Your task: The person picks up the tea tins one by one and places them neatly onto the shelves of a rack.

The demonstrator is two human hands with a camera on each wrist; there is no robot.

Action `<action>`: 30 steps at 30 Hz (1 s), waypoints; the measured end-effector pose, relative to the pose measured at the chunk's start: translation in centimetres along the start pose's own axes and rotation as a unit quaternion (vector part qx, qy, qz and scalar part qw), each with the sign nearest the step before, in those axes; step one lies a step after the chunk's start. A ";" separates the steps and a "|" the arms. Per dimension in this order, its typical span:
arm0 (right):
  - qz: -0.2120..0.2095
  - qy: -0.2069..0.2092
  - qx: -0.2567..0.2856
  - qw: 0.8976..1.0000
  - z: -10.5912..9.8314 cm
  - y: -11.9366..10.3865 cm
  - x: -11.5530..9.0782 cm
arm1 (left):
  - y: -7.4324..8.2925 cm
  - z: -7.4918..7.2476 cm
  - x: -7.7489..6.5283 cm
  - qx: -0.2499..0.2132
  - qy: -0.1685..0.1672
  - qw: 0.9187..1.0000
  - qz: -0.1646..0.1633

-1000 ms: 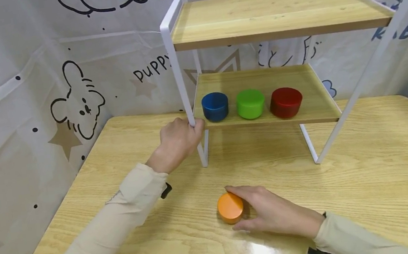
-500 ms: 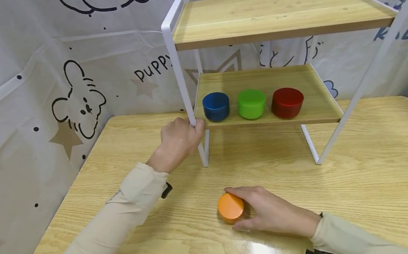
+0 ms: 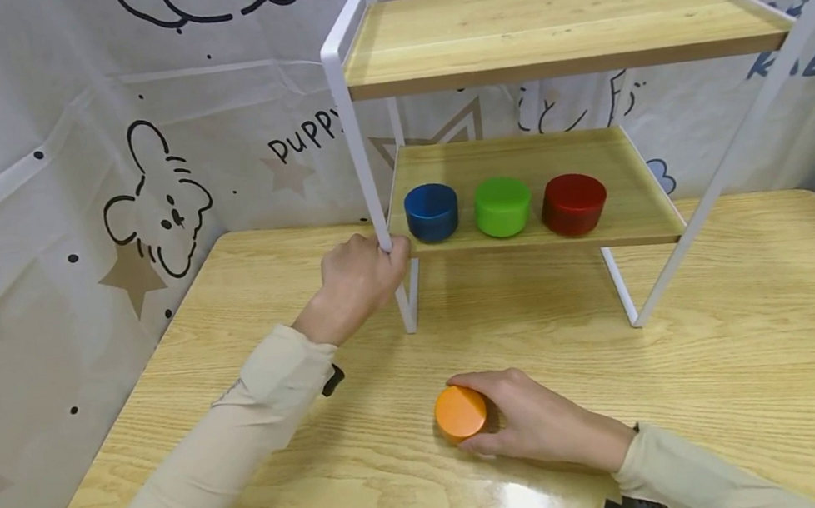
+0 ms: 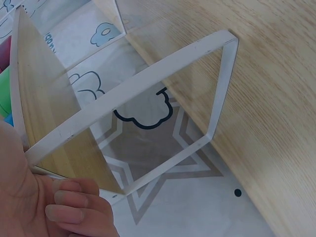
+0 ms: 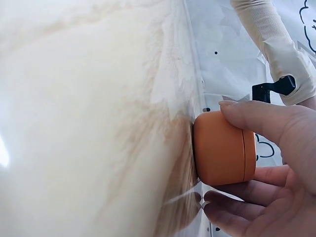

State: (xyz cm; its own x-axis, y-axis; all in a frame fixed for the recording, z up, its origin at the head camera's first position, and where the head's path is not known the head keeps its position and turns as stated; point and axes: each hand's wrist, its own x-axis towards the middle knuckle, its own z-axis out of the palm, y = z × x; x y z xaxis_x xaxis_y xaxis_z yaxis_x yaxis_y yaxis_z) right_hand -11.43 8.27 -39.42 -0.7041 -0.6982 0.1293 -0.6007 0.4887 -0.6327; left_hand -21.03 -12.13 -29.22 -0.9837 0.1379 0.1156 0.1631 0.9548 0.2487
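Note:
My left hand [image 3: 363, 280] grips the front left post of a two-tier rack [image 3: 359, 159], at the corner of its lower shelf. In the left wrist view, the fingers of my left hand [image 4: 74, 207] curl beneath that shelf's edge. On the wooden table stands an orange round container [image 3: 460, 412], with a lid seam visible in the right wrist view. My right hand [image 3: 535, 420] pinches this container [image 5: 222, 148] between thumb and fingers from its right side. The container's base rests on the tabletop.
A blue round container [image 3: 431, 213], a green one [image 3: 503, 208] and a red one [image 3: 573, 206] stand in a row on the lower shelf. The upper shelf [image 3: 562, 18] overhangs them. A printed cloth [image 3: 251, 138] hangs behind the table [image 3: 762, 314].
My right thumb and fingers have closed in on the orange container, which has stayed in place. My left hand keeps its grip on the rack post.

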 end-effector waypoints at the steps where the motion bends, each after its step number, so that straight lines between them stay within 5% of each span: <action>1: 0.001 0.001 0.001 1.000 0.0 0.0 0.0 | 0.0 0.0 0.0 0.000 -0.001 1.000 0.000; 30: -0.012 0.027 -0.024 0.999 -0.8 0.0 0.4 | 0.1 -0.1 0.0 -0.017 -0.016 1.000 -0.020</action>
State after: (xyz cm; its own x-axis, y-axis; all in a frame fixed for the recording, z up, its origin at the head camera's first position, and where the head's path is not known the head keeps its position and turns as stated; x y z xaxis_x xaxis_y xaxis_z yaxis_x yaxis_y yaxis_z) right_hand -11.97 8.41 -38.77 -0.7084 -0.6810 0.1855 -0.6340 0.4985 -0.5913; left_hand -21.01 -12.11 -29.13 -0.9912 0.1090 0.0750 0.1260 0.9504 0.2844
